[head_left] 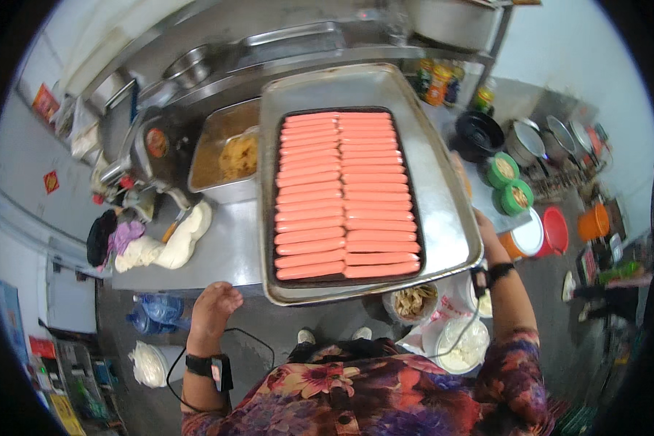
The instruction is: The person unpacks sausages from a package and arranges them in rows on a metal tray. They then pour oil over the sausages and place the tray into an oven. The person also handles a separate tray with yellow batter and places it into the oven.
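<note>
Lying crosswise in two close columns, the pink sausages (309,196) fill a shallow dark baking tray (349,282), probably arranged this way to stay in one flat layer and waste little room. The dark baking tray sits inside a larger rimmed metal tray (447,236), nearer its left wall than its right, so a wide bare strip of metal shows along the right side. The metal tray covers part of the stainless-steel surface (229,254), and its near edge appears to reach out past the front of it; whether anything beneath bears the weight, I cannot tell.

The two hands are well apart. The right hand (490,236) is at the right rim of the metal tray, fingers mostly hidden by it, so I cannot tell whether they clamp the rim or just support it from beneath; that position would suit steadying a wide load. The left hand (214,305) is off the metal, near the lower left corner, fingers loosely curled around nothing visible.

Left of the trays, a deep steel pan (231,193) holds a yellowish-brown heap (238,158), its walls presumably containing it. Nearer, what looks like a pale dough roll (185,245) lies on the surface, perhaps for room to stretch out. To the right, two green bowls (512,210) stand side by side, apparently keeping their contents separate.
</note>
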The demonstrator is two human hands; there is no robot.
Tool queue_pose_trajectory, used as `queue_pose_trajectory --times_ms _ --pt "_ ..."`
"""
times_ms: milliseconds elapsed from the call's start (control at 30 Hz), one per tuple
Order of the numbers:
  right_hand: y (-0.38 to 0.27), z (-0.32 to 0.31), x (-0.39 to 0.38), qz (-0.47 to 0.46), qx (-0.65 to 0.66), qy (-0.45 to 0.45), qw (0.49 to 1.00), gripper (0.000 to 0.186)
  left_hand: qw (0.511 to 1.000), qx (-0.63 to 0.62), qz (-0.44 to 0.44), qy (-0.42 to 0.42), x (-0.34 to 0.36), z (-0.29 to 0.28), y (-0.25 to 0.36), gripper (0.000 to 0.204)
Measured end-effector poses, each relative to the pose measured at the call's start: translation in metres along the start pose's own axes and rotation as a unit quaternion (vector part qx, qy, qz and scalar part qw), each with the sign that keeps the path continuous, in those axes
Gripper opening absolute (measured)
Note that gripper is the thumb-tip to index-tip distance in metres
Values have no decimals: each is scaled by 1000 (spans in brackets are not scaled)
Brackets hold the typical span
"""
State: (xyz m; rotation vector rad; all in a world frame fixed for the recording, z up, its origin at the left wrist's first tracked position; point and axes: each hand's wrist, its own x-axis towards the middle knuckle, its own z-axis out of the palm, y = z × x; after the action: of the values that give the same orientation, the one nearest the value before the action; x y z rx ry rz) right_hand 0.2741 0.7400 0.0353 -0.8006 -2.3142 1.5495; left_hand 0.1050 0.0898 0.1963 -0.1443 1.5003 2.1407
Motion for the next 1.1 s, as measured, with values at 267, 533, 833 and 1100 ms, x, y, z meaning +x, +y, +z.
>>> queue_pose_trajectory --times_ms 267,533,833,1100 --pt "-38 -59 -106 -40 123 216 968 39 995 -16 87 40 37 -57 58 18" --pt "-143 -20 -205 -168 109 404 893 36 991 -67 108 34 118 -176 128 17" --pt "-258 102 -200 -193 283 348 873 41 979 -126 140 79 156 -314 195 17" --pt "-347 173 -147 -279 265 156 910 36 953 -211 191 101 118 -387 194 18"
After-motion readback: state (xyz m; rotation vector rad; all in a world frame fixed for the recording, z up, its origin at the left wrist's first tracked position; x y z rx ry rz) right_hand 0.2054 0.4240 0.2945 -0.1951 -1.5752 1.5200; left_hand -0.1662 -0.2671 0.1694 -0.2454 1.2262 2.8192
